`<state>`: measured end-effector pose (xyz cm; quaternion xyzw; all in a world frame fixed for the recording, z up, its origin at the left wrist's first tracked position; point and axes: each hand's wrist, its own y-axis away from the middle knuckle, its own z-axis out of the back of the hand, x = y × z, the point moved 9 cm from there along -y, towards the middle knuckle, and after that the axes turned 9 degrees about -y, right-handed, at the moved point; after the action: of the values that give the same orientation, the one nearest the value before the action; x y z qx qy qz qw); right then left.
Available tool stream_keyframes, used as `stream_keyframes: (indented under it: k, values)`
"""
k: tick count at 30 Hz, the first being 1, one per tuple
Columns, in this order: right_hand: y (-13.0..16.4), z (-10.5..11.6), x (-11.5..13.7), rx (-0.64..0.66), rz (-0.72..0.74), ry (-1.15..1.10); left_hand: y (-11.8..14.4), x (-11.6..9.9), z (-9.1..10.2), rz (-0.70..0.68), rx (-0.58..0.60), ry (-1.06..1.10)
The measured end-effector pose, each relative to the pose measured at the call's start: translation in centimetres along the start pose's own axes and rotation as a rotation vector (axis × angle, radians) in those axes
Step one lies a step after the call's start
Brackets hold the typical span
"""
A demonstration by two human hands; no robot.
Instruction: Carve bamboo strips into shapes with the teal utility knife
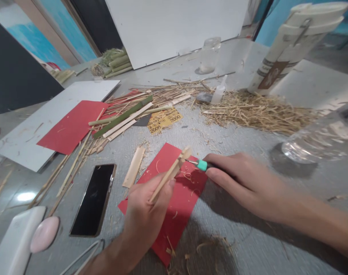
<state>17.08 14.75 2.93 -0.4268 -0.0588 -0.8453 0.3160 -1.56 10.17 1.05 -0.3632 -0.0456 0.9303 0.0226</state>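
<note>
My left hand (148, 208) is closed around a pale wooden stick (167, 178) with a rounded, spoon-like end pointing away from me. My right hand (242, 183) grips a carving tool (202, 165) with a green collar, a dark handle and a thin metal tip. That tip meets or nearly touches the stick just below its rounded end; contact is hard to tell. Beneath both lies a red sheet (179, 214) scattered with curled shavings. A short flat wood strip (134, 167) rests beside the sheet's left edge.
A phone (93, 200) lies at left, near a pink oval object (44, 233). Farther back are sticks (159, 95), sandpaper (165, 120), straw (256, 110), a small squeeze bottle (219, 91) and a glass jar (210, 55). A clear bottle (319, 137) and tall canister (291, 49) stand right.
</note>
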Motion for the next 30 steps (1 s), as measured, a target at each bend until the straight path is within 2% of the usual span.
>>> stream_keyframes:
  k: [6, 11, 14, 17, 21, 25, 30]
  values:
    - [0.3, 0.1, 0.3, -0.039, 0.058, 0.099, 0.0, -0.7, 1.2, -0.120, -0.130, -0.056]
    - [0.5, -0.5, -0.5, -0.030, 0.000, 0.244, -0.5, -1.3, 1.0, -0.165, -0.120, -0.215]
    - [0.7, -1.5, -0.5, 0.031, -0.019, 0.289, -0.6, -1.6, 0.6, -0.211, -0.111, -0.259]
    - [1.0, -2.7, 0.4, 0.090, 0.020, 0.234, -0.6, -1.5, 0.2, -0.207, -0.080, -0.306]
    - [1.4, -3.2, 1.6, 0.059, 0.092, 0.202, -0.6, -0.8, -0.3, -0.121, -0.002, -0.410]
    - [1.5, -3.4, 1.4, 0.030, 0.098, 0.255, -0.5, -0.7, -0.7, -0.088, 0.048, -0.405]
    - [1.6, -3.8, 0.4, 0.022, 0.037, 0.363, -0.8, -0.2, -1.9, -0.049, 0.131, -0.364]
